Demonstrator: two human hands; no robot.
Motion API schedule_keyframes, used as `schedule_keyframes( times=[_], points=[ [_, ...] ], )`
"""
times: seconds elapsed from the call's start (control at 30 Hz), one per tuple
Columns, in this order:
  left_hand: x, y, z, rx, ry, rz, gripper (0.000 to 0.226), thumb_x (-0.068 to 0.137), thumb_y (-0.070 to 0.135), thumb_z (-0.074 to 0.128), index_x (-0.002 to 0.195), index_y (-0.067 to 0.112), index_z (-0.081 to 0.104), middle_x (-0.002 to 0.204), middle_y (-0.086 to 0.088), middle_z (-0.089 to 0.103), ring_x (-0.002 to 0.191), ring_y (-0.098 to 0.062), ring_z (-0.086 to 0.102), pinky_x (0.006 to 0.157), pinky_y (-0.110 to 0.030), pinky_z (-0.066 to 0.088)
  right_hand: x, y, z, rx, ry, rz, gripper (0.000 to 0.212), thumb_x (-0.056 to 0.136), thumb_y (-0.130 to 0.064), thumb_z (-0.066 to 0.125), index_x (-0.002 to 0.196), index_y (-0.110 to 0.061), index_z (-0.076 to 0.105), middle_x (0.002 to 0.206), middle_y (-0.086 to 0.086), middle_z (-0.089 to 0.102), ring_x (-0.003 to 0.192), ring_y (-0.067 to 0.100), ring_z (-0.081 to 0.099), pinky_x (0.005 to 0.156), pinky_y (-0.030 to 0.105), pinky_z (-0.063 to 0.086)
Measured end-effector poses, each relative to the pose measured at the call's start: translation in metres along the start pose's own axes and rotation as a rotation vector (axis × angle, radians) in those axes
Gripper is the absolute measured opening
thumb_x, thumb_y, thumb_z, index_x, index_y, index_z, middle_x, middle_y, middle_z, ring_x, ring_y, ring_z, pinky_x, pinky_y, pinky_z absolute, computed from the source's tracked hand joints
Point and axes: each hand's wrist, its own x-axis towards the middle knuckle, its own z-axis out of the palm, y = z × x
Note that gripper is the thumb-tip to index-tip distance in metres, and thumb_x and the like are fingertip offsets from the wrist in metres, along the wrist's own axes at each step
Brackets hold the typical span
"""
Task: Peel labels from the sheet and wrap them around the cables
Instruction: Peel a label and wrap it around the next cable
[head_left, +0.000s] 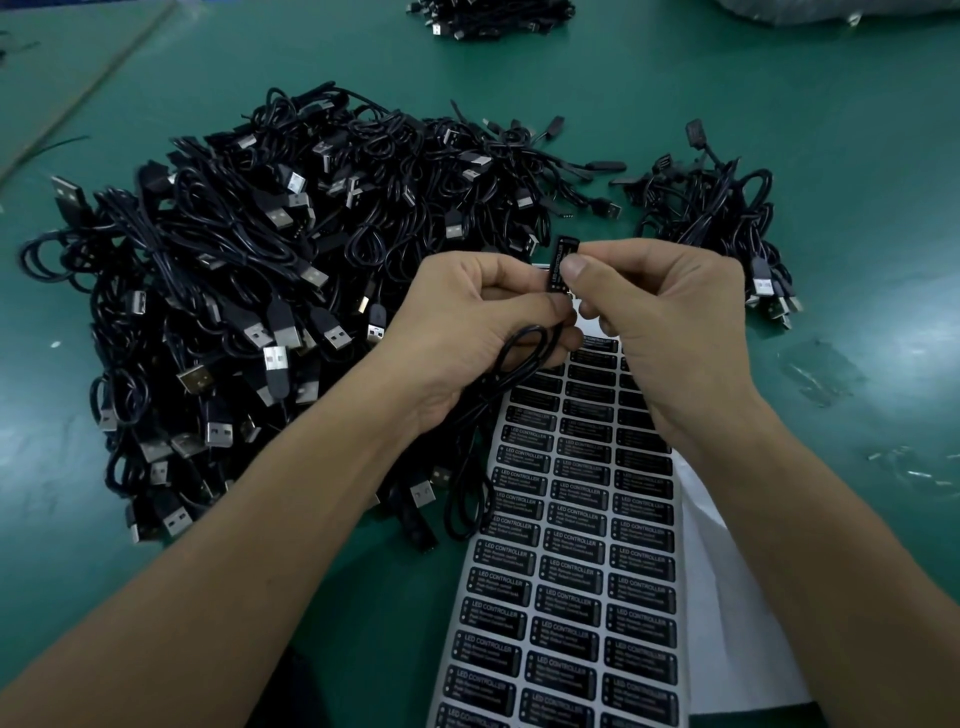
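While both hands meet above the sheet, a black label stands upright between their fingertips.
Curled round a looped black cable, the left hand grips it, and its thumb and forefinger touch the label's left edge; the right hand pinches the label's right edge between thumb and forefinger, its other fingers folded in. The cable's loops hang below the left hand, over the left edge of the label sheet (rows of black labels printed "LED CONTROLLER"), which lies on the green table and runs toward the person, with white paper beneath its right side. Left of the hands spreads a large heap of black USB cables; a smaller bundle lies beyond the right hand, and another pile sits at the far edge.
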Motion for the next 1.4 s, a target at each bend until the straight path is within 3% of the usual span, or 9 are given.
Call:
schedule_keyframes(
  times=[0.97, 1.23, 1.4],
  points=[
    [-0.0002, -0.0005, 0.0005, -0.020, 0.021, -0.001, 0.006, 0.087, -0.001, 0.072, 0.090, -0.003, 0.067, 0.080, -0.022, 0.074, 0.069, -0.025, 0.075, 0.058, -0.026, 0.058, -0.0002, -0.0003, 0.0007, -0.008, -0.020, -0.033, 0.005, 0.085, -0.008, 0.077, 0.088, -0.011, 0.076, 0.062, -0.012, 0.069, 0.057, -0.002, 0.060, 0.058, 0.010, 0.046],
    [0.0004, -0.0006, 0.0011, -0.011, 0.018, 0.001, 0.007, 0.088, -0.004, 0.067, 0.083, -0.001, 0.064, 0.071, -0.017, 0.072, 0.065, -0.024, 0.073, 0.058, -0.029, 0.060, 0.0003, -0.0003, 0.0000, -0.030, -0.012, -0.073, 0.012, 0.082, -0.008, 0.080, 0.083, -0.018, 0.076, 0.070, -0.009, 0.074, 0.067, 0.006, 0.068, 0.067, 0.020, 0.054],
    [0.0005, -0.0006, 0.0010, 0.017, 0.016, 0.008, 0.003, 0.089, -0.005, 0.066, 0.086, -0.003, 0.065, 0.071, -0.019, 0.072, 0.066, -0.026, 0.072, 0.060, -0.029, 0.060, 0.0009, 0.0004, -0.0006, -0.027, -0.013, -0.084, 0.010, 0.080, -0.006, 0.082, 0.083, -0.014, 0.076, 0.071, -0.005, 0.074, 0.069, 0.011, 0.069, 0.068, 0.023, 0.056]
  ],
)
